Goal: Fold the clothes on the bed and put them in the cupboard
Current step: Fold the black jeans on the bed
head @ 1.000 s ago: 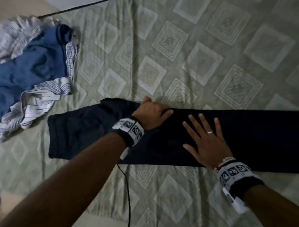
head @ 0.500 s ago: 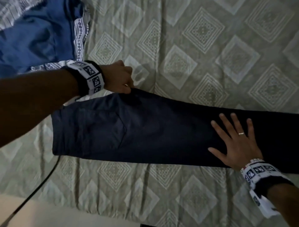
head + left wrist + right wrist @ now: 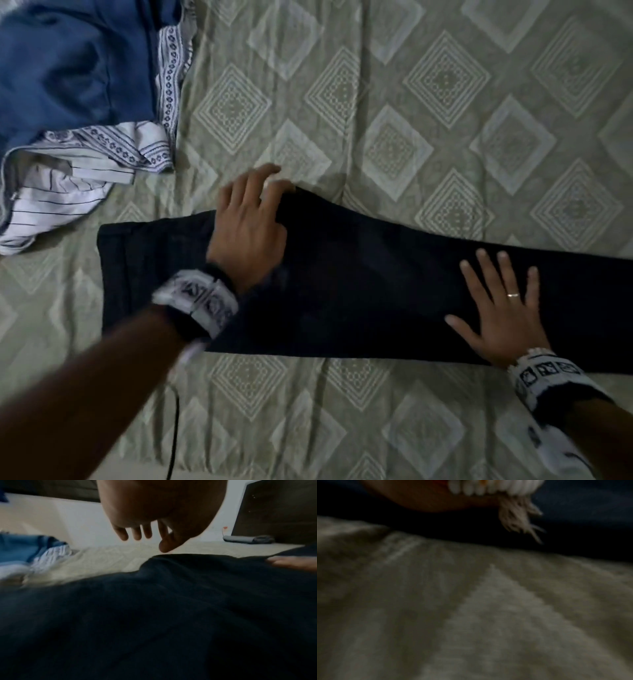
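Note:
Dark navy trousers (image 3: 376,287) lie flat across the bed, waist at the left, legs running off the right edge. My left hand (image 3: 251,212) is over their far edge near the seat, fingers spread and fairly straight. In the left wrist view its fingers (image 3: 137,534) hang loose just above the dark cloth (image 3: 154,615) and hold nothing. My right hand (image 3: 496,298) presses flat on the legs with fingers spread, a ring on one finger. The right wrist view shows only a bead bracelet (image 3: 488,486) and the trousers' near edge (image 3: 573,545).
A blue garment (image 3: 68,68) and a white striped one (image 3: 58,195) lie crumpled at the far left of the green patterned bedsheet (image 3: 411,102). A black cable (image 3: 174,431) hangs over the near bed edge. A grey folded cloth (image 3: 248,539) lies beside dark furniture (image 3: 274,507).
My left hand has let go of the trousers' far edge near the waist, moved right and opened over the seat. The right hand stays pressed flat on the legs.

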